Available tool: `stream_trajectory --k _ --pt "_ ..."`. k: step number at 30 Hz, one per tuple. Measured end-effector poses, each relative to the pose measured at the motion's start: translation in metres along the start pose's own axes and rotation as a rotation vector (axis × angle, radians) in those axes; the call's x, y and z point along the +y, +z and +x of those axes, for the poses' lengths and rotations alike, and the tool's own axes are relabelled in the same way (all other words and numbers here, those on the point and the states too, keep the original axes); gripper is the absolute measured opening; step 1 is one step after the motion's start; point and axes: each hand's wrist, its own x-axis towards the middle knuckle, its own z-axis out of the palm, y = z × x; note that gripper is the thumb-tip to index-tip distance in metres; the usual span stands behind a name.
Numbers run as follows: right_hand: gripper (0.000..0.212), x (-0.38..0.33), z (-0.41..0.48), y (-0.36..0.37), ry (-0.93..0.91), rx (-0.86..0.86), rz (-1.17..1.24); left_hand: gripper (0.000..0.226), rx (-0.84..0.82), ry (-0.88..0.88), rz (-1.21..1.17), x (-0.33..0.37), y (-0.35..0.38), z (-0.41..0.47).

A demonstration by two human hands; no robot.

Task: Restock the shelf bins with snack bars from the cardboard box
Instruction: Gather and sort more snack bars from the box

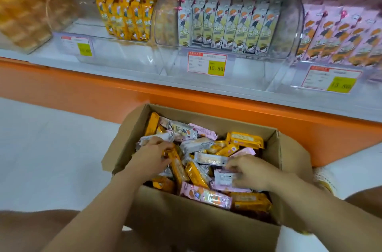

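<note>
The cardboard box [186, 220] lay heaped with mixed snack bars [196, 172], so most restocking looked undone. The left hand [154, 153] curled round a white bar [148, 138], the right hand [248, 171] pinched a pale bar [224, 177]; the shelf bins [291, 24] above stood part-filled

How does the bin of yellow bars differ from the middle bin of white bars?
Wrappers: the yellow-bar bin holds orange-yellow packs, the white-bar bin mostly white packs. Fill: the yellow bars bunch at their bin's right, leaving bare floor on the left; the white bars span nearly the full width. Both bins are clear, with bars standing upright.
</note>
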Motion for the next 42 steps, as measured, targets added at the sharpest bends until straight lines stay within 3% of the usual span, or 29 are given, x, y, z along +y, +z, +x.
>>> stream_trajectory --k 3,5,10,14,16,19,25,29,31,35,39,42 --pt "0.046 -0.002 0.004 0.006 -0.022 0.016 -0.133 0.052 0.000 -0.005 -0.022 -0.004 0.001 0.004" --pt "0.035 -0.005 0.005 0.005 -0.048 0.071 -0.172 0.054 -0.001 -0.013 -0.017 -0.006 0.001 0.005" --pt "0.054 -0.011 -0.005 -0.017 -0.055 0.330 0.058 0.052 0.062 -0.023 -0.001 -0.006 0.002 0.007" --pt "0.046 -0.019 -0.012 -0.031 -0.143 0.559 0.229 0.048 0.296 -0.074 -0.024 -0.006 -0.003 0.011" --pt "0.047 -0.023 -0.017 -0.038 -0.188 0.626 0.255 0.052 0.251 -0.114 -0.011 -0.009 -0.006 0.015" --pt "0.048 -0.027 -0.025 -0.045 -0.202 0.626 0.461 0.048 0.166 -0.151 -0.029 -0.011 -0.005 0.020" --pt "0.041 -0.033 -0.037 -0.052 -0.250 0.462 0.883 0.043 0.112 -0.164 -0.001 -0.013 -0.008 0.020" --pt "0.043 -0.033 -0.036 -0.053 -0.195 0.514 0.860 0.041 0.101 -0.175 0.052 -0.012 -0.016 0.016" --pt "0.034 -0.033 -0.034 -0.054 -0.187 0.522 0.888 0.039 0.105 -0.154 0.048 -0.005 -0.022 0.009" --pt "0.015 -0.040 -0.034 -0.056 -0.193 0.559 0.864 0.037 0.211 -0.017 -0.229 0.026 -0.037 -0.003" --pt "0.022 -0.054 -0.039 -0.057 -0.198 0.606 0.909 0.044 0.306 0.131 -0.492 0.062 -0.052 -0.016" --pt "0.046 -0.065 -0.051 -0.056 -0.243 0.696 0.911 0.048 0.380 0.202 -0.568 0.078 -0.065 -0.030"
